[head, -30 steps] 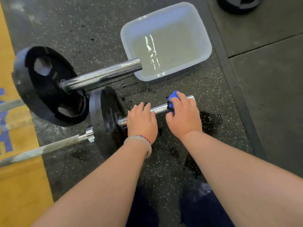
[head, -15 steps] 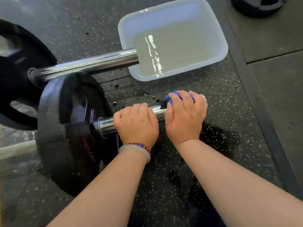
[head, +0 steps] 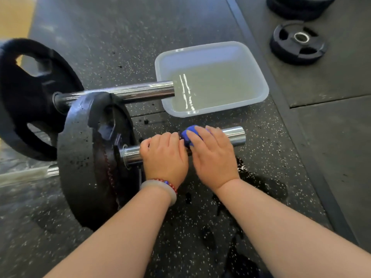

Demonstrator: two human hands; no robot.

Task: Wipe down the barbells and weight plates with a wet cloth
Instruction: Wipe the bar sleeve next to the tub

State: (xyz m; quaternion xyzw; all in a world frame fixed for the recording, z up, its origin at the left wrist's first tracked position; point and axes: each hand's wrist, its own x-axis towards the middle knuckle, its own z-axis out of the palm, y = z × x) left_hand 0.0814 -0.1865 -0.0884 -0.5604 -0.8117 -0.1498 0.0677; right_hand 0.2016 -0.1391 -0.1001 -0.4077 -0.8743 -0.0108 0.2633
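In the head view, the chrome sleeve (head: 234,135) of the nearer barbell is gripped by the left hand (head: 164,157), whose fingers are curled over it near the black weight plate (head: 84,157) loaded on that bar. A blue cloth (head: 188,135) is held against the same sleeve under the curled fingers of the right hand (head: 212,157), right beside the left hand, and the sleeve's bare end is left showing beyond it. A second sleeve (head: 140,92) with its own plate (head: 24,97) lies behind, its tip at the edge of a white tub (head: 200,48) filled with water. A loose plate (head: 297,43) is seen on the mat at upper right.
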